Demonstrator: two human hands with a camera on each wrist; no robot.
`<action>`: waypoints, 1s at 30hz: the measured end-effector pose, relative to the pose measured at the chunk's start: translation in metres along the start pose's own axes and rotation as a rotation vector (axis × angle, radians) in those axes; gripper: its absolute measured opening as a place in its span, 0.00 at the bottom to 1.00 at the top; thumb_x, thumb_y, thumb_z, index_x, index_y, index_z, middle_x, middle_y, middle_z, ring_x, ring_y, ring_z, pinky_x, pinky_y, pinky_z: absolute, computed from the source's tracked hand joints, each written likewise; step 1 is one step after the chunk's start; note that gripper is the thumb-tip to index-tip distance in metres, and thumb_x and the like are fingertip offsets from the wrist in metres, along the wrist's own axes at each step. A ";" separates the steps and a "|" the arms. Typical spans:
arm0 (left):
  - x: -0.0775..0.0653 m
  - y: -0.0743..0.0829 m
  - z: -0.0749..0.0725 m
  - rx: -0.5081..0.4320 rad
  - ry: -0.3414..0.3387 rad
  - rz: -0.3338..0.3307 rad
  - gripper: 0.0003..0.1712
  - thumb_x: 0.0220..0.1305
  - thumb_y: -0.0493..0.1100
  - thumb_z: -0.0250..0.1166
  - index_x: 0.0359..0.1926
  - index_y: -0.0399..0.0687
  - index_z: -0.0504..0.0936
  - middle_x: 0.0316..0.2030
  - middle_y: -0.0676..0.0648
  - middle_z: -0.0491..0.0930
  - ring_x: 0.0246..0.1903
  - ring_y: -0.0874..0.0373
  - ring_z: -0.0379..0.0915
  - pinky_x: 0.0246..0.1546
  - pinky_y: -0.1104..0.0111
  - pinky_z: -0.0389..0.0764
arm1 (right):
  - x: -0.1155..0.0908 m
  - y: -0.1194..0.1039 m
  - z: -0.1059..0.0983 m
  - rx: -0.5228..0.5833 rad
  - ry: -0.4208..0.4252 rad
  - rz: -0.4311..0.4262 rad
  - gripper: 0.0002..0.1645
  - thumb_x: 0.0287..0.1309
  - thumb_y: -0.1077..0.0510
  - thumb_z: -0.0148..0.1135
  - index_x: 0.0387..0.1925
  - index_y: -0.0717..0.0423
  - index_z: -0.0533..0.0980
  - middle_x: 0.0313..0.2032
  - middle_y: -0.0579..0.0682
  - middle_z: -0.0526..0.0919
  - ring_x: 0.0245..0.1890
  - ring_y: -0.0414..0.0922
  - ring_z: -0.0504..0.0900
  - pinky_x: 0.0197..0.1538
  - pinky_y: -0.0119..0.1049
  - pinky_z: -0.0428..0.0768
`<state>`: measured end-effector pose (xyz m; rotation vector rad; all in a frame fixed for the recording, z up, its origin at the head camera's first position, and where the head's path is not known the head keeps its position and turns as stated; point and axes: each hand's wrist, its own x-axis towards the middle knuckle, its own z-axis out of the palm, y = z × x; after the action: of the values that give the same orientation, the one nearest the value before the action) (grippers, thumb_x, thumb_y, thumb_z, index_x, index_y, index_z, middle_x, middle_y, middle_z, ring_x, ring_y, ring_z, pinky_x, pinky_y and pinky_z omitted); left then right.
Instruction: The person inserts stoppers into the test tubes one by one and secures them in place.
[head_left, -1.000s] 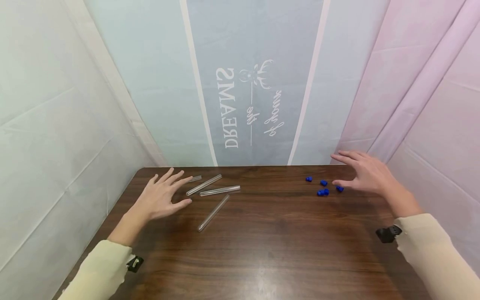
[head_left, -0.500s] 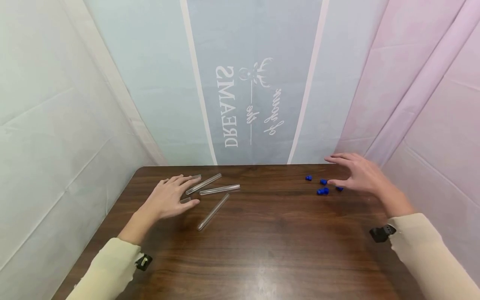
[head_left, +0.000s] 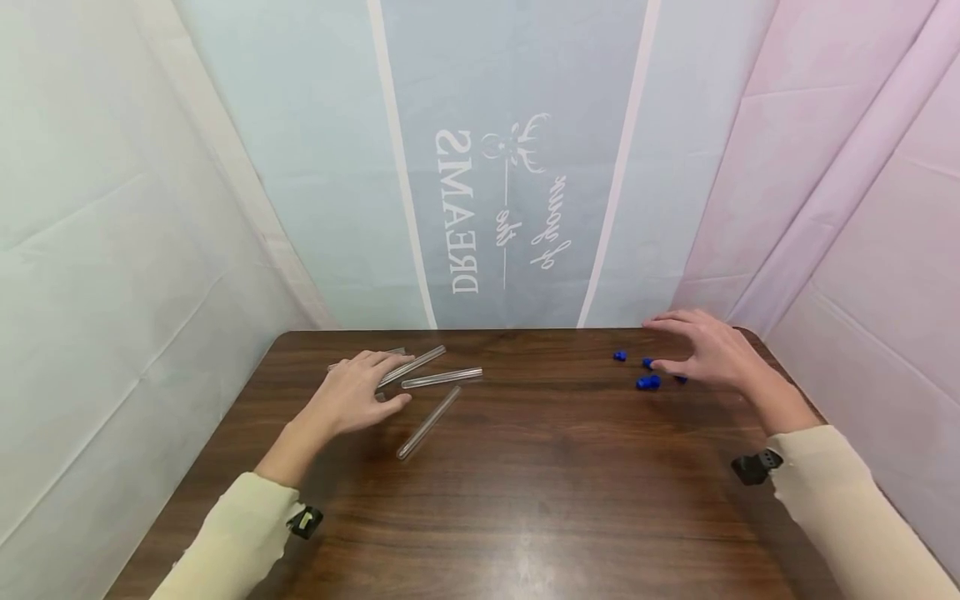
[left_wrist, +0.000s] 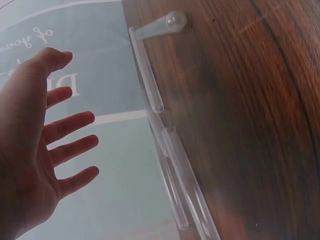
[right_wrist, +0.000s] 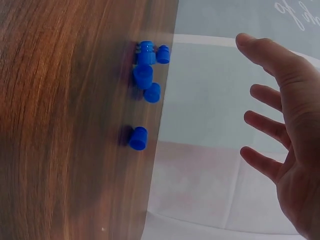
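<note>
Several clear test tubes lie loose on the left of the brown table, among them a slanted front tube [head_left: 429,423] and a nearly level tube [head_left: 442,378]. My left hand [head_left: 358,396] is held over the leftmost tubes, fingers spread and palm bare, hiding part of them. In the left wrist view it stays apart from every test tube [left_wrist: 190,185]. Toward the right lie several small blue stoppers [head_left: 648,382], ribbed at one end. My right hand [head_left: 712,354] hovers just beside and above them, fingers apart, holding nothing. The right wrist view shows a lone stopper [right_wrist: 138,138] nearest the fingers' side.
The wood-grain table [head_left: 525,492] ends at a hanging cloth backdrop [head_left: 517,275] with mirrored lettering. Pale cloth walls [head_left: 112,275] close in both sides. A small black device [head_left: 306,522] sits at the left wrist, and another black device [head_left: 753,467] at the right.
My left hand has moved right and lower over the tubes, covering more of them. My right hand has shifted slightly left, over the stoppers. Tubes and stoppers lie as before.
</note>
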<state>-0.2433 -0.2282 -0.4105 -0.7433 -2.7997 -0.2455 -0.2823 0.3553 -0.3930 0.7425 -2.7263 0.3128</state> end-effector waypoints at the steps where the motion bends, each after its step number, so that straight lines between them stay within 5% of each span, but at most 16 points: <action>1: 0.000 0.001 0.001 -0.005 0.007 0.006 0.35 0.73 0.59 0.71 0.76 0.53 0.82 0.71 0.38 0.85 0.70 0.36 0.83 0.59 0.30 0.84 | 0.000 0.000 0.000 0.000 -0.013 0.009 0.36 0.60 0.49 0.86 0.69 0.50 0.85 0.66 0.60 0.88 0.65 0.67 0.84 0.57 0.70 0.85; 13: 0.004 0.013 0.013 -0.107 -0.050 -0.036 0.34 0.73 0.56 0.74 0.76 0.53 0.82 0.70 0.34 0.85 0.70 0.31 0.83 0.66 0.34 0.84 | 0.000 -0.004 0.003 -0.024 -0.126 0.091 0.30 0.66 0.44 0.82 0.67 0.46 0.87 0.68 0.61 0.87 0.68 0.69 0.83 0.57 0.73 0.85; 22: 0.009 0.019 0.021 -0.148 -0.062 -0.045 0.33 0.71 0.55 0.76 0.73 0.54 0.83 0.58 0.41 0.89 0.58 0.38 0.88 0.54 0.38 0.88 | 0.001 -0.001 0.010 -0.019 -0.155 0.097 0.28 0.68 0.47 0.81 0.67 0.48 0.88 0.68 0.61 0.88 0.70 0.70 0.82 0.62 0.77 0.81; 30: 0.014 0.025 0.030 -0.219 -0.093 -0.057 0.34 0.68 0.53 0.77 0.73 0.53 0.83 0.59 0.41 0.89 0.51 0.42 0.91 0.47 0.45 0.89 | 0.000 0.000 0.023 -0.020 -0.194 0.105 0.25 0.67 0.51 0.80 0.64 0.47 0.89 0.66 0.58 0.89 0.72 0.70 0.80 0.63 0.75 0.82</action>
<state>-0.2483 -0.1940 -0.4327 -0.7401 -2.9167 -0.5488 -0.2874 0.3485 -0.4148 0.6567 -2.9539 0.2481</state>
